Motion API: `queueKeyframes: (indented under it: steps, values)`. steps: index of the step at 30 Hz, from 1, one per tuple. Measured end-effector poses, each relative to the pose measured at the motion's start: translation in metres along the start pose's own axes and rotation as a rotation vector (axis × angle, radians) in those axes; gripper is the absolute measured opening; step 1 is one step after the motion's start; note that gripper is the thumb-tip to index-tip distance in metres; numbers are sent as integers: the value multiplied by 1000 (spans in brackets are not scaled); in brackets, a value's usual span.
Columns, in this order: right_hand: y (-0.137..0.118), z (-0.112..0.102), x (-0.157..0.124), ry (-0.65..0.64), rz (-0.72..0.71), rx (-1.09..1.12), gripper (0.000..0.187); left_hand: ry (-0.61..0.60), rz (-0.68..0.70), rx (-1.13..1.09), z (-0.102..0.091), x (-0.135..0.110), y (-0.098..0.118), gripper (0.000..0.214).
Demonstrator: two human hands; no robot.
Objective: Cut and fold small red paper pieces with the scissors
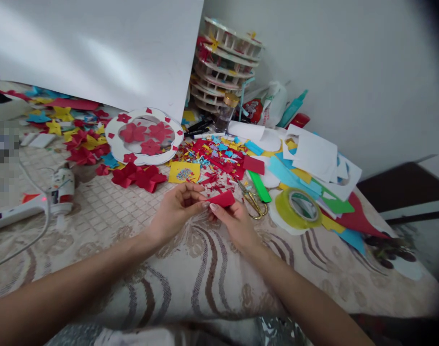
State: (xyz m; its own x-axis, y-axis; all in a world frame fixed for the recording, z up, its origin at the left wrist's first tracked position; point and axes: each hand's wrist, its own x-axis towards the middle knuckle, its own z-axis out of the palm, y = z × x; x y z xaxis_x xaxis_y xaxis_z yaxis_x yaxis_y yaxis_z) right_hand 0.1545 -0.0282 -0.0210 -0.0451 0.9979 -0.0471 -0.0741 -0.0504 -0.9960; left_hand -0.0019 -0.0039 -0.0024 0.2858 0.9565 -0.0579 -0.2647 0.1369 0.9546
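A small folded piece of red paper (223,198) is held up between my two hands, above the patterned tablecloth. My left hand (181,204) pinches its left end between thumb and fingers. On the right end, my right hand (236,218) grips it with the thumb in front. Just beyond my right hand lie gold-handled scissors (255,204), and beside them a bright green paper strip (260,186). A red paper square (253,165) and a yellow paper square (184,172) rest among colourful paper scraps (214,156) behind my hands.
Left stand a hot glue gun (63,185) and a power strip (18,211). Red, yellow and blue paper flowers (79,139) surround a white ring frame (109,139). Right are a yellow tape roll (295,207) and paper sheets (313,151). A tiered organiser (228,62) stands at the back.
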Motion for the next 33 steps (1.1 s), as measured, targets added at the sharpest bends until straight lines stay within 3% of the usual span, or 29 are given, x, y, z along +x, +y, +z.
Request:
queueKeyframes:
  steps: [4,9,19,33]
  values:
    - [2,-1,0,24,-7,37,16,11,-1,3,0,0,-5,32]
    - [2,-2,0,37,-2,54,16,-85,-62,84,-3,0,-9,20]
    - [3,-2,0,47,-5,61,18,-75,-14,66,-1,-3,-5,18]
    - [3,-2,-1,37,-6,11,17,-53,-58,86,-1,-3,-6,20]
